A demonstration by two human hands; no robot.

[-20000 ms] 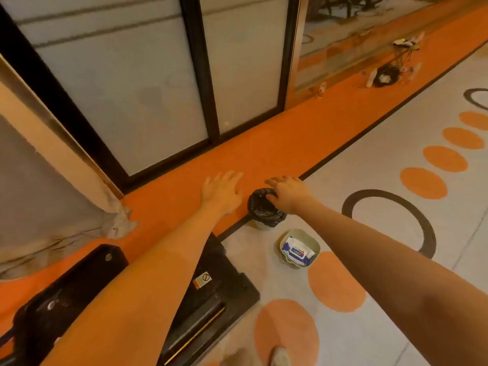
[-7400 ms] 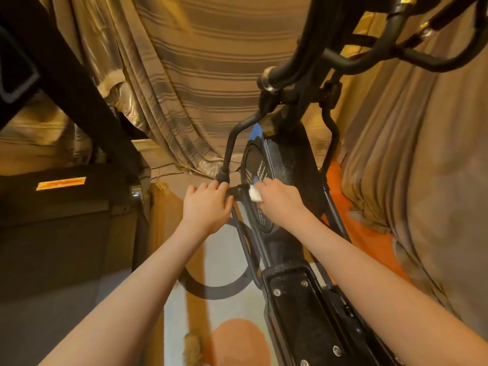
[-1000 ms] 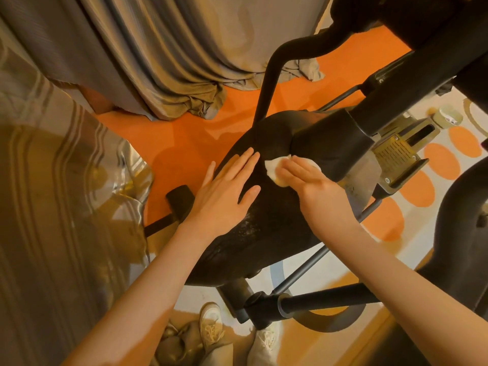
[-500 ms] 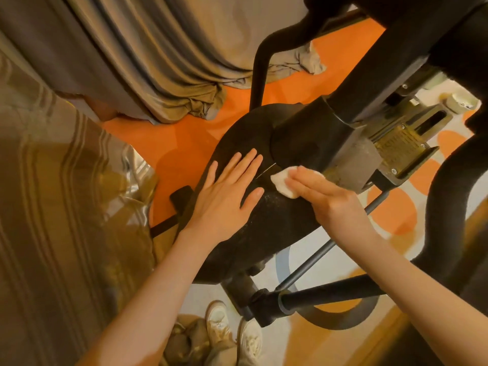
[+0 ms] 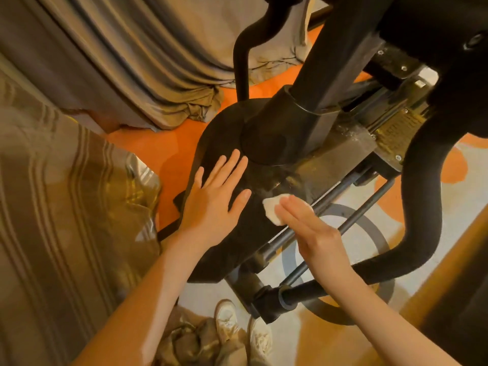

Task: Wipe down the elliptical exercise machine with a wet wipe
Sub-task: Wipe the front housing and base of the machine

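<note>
- Fingers (image 5: 232,167) of the left hand (image 5: 211,204) lie straight and spread, flat on the black housing (image 5: 224,136) of the elliptical machine (image 5: 317,83), holding nothing.
- Left of those fingers hangs a striped curtain (image 5: 66,207), its folds bunched close to the forearm; a second grey curtain (image 5: 126,62) drapes up beyond them, pooling on the orange floor (image 5: 169,151).
- Just right of the left thumb sits the white wet wipe (image 5: 272,210), pressed against the lower edge of the housing.
- Over to the right hand (image 5: 314,233): its fingers are straight and held together, laid on the wipe and pinning it to the machine rather than curling round it.
- Under the right fingers a thin black rod (image 5: 340,228) runs diagonally, crossing below the wrist.
- Above both sets of fingers the thick black upright post (image 5: 332,62) rises out of the housing's collar.
- Right of the right hand, a padded black swing arm (image 5: 422,180) curves down and round.
- Below the hands, near the bottom edge, two pale shoes (image 5: 237,328) stand on the patterned floor, beside the machine's front joint.
</note>
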